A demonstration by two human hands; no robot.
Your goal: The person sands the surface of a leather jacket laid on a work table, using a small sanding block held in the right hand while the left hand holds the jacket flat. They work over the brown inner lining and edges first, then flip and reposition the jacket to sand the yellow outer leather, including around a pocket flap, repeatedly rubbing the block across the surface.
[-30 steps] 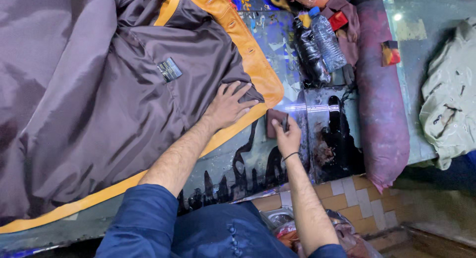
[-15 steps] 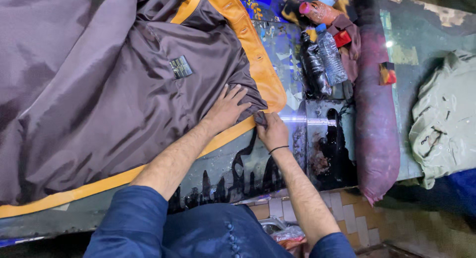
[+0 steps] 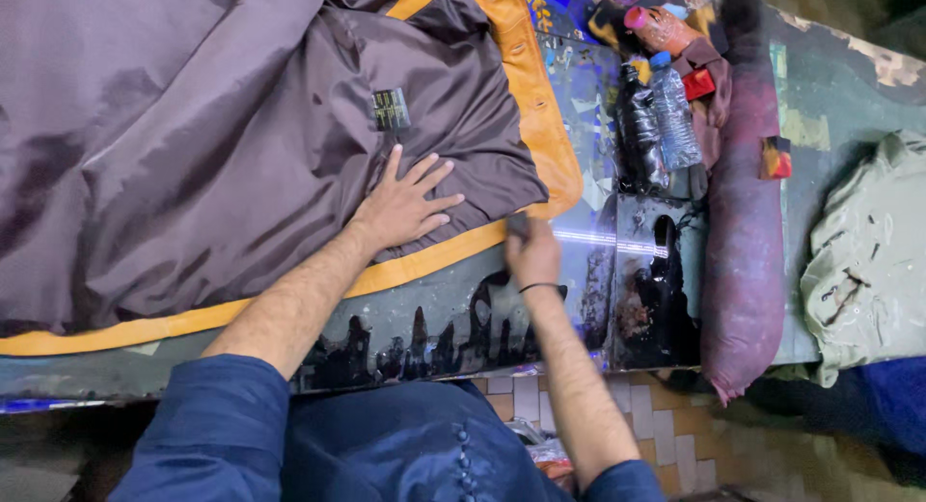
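A large brown satin-lined garment [image 3: 193, 145] with an orange border [image 3: 535, 107] lies spread on a dark, stained worktable [image 3: 424, 328]. My left hand [image 3: 405, 203] rests flat, fingers apart, on the brown lining near the garment's lower right corner, below a small dark label [image 3: 391, 108]. My right hand [image 3: 531, 251] is closed around a small dark object pressed against the orange edge near that corner. What the object is cannot be made out.
Two plastic bottles [image 3: 656, 126] lie on the table to the right, beside a small red item [image 3: 698, 82]. A long maroon bolster [image 3: 748, 232] runs along the right side. A pale green cloth [image 3: 868, 261] lies beyond it. Tiled floor shows below.
My right hand has moved left from the bare tabletop to the garment's orange edge. My left hand has stayed flat on the lining.
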